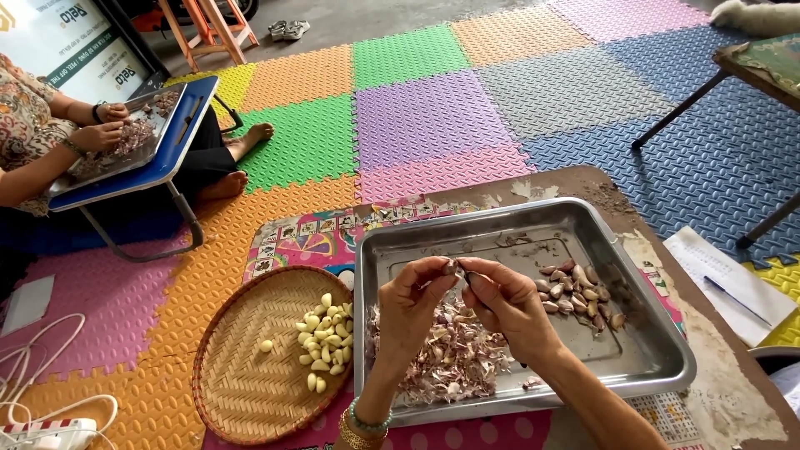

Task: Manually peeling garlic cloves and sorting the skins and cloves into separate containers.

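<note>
Head view looking down on two bare hands over a steel tray (658, 350); left hand (408, 304) and right hand (508, 304) raised together above tray centre, fingertips meeting on one garlic clove (452, 267); left thumb and forefinger pinched on clove, right fingers closed against it from other side, likely working at skin; clove held off tray floor, directly above pile of papery skins (450, 354), probably so loose skin drops onto same heap; bead bracelets on left wrist.

Unpeeled cloves (575, 292) heaped toward right side of tray, near right hand, apart from skins; pale peeled cloves (325, 342) gathered at right edge of round woven basket (242, 383), just beside tray on left-hand side, close enough for short drop from left hand; one stray peeled clove lying apart, further into basket; tray and basket resting on low table (583, 179) with colourful patterned cover (317, 237).

Foam floor mats (425, 108) in many colours around table; second person (33, 133) seated on floor at upper left, both hands in another tray on blue folding lap table (179, 146), contents too small to tell for sure; papers with pen (725, 283) at right; white power strip and cords at lower left.
</note>
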